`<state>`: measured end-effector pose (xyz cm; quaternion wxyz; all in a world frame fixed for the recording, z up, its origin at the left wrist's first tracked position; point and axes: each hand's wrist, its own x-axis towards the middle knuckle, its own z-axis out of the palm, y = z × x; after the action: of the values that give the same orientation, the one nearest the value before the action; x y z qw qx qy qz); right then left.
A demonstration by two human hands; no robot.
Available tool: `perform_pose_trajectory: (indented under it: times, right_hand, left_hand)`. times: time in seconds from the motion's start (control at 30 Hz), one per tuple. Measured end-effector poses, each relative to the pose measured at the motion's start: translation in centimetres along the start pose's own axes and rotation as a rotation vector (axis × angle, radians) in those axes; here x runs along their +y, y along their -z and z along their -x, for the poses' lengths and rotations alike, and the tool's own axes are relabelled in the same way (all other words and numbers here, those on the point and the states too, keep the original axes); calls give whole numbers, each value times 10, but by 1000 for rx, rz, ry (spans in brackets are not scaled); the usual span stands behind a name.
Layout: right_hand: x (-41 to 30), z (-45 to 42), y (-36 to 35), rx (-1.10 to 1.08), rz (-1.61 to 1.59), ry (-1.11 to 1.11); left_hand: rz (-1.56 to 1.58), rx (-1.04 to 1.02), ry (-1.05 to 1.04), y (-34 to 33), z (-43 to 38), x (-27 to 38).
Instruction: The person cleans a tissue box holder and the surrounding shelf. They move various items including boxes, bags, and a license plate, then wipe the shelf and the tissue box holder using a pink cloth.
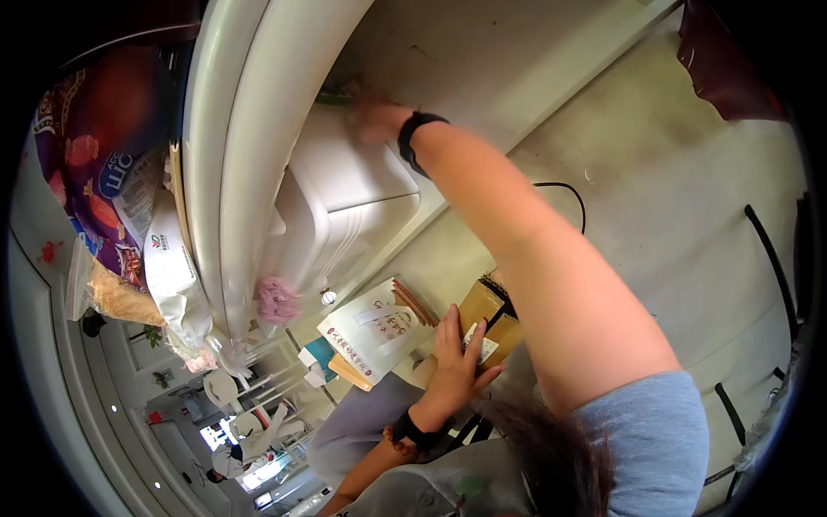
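Note:
My right arm reaches far forward under the rounded white edge of a table. My right hand is blurred at the top of a white box-like unit, close to a small green thing. Whether its fingers hold anything does not show. Nearer to my body, my left hand rests with fingers spread against a brown cardboard box that bears a white label. Beside it leans a white paper bag with writing, and brown edges of something show at its opening.
The white table edge curves along the left, with a purple printed package and a white packet on it. A pink fluffy item is below the edge. A black cable lies on the floor. Another person is in the background.

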<state>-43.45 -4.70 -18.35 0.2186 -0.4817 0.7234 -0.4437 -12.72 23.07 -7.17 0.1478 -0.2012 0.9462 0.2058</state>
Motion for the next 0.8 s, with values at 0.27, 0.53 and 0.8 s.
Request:
perform_pose_trajectory:
  times: [0.27, 0.53, 0.8]
  right_hand:
    - [-7, 21, 15, 67, 233, 164]
    - [46, 64, 113, -135, 38, 82]
    - [13, 140, 93, -167, 211, 538]
  left_hand:
    - [-4, 89, -16, -6, 3, 1]
    - [127, 106, -46, 14, 7, 4]
    - [104, 172, -42, 43, 46, 5]
